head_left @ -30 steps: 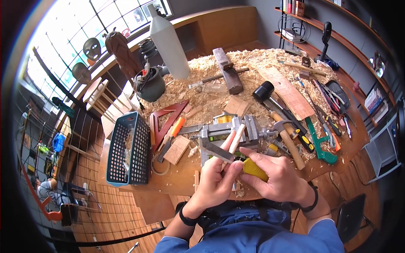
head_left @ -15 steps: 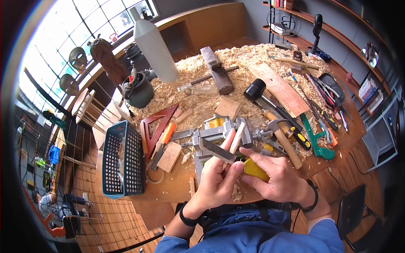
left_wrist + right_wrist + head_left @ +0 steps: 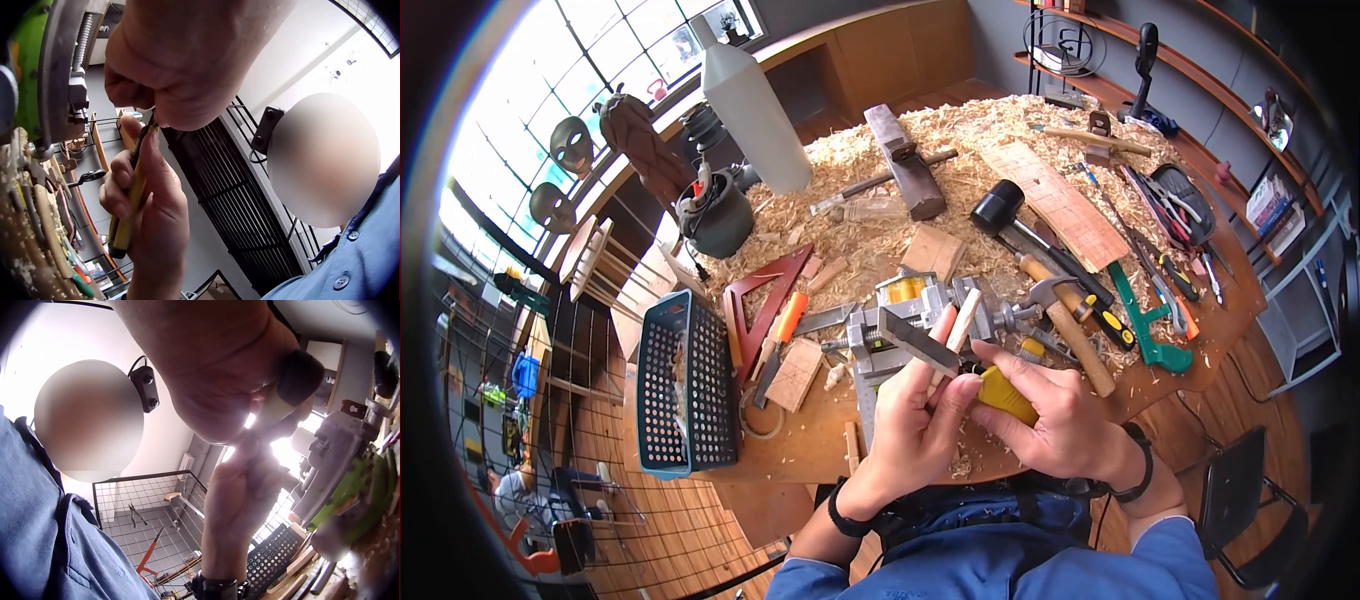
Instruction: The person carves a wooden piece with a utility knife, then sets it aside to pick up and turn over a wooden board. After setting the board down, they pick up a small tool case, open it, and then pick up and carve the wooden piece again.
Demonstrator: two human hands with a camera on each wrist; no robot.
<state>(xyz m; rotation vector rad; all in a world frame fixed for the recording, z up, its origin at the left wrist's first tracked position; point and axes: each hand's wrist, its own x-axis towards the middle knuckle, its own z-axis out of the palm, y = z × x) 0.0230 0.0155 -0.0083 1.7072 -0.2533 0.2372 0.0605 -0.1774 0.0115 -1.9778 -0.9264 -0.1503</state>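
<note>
A slim, pale wooden stick (image 3: 965, 318) points up from my left hand (image 3: 915, 425), its fingers curled round the lower part. My right hand (image 3: 1055, 420) grips the yellow and black handle of a chisel (image 3: 1005, 398). Its flat grey blade slants leftward across the left index finger, next to the stick. The left thumb presses near the blade's base, and both hands meet there. In the left wrist view, the right fingers wrap the yellow handle (image 3: 132, 209). From the right wrist, the black handle end (image 3: 301, 378) juts out of the palm; the stick is hidden there.
A metal vise (image 3: 910, 320) stands just beyond the hands. On its left are a perforated basket (image 3: 690, 390), a red triangle square (image 3: 765, 305) and a wood block (image 3: 795, 375). A claw hammer (image 3: 1080, 345), black mallet (image 3: 1000, 207) and green-handled saw (image 3: 1155, 345) lie to the right among shavings.
The head view has shifted, so the bench and its tools sit farther left in it. Both hands keep their grips on the stick and chisel, with the blade tilted slightly higher.
</note>
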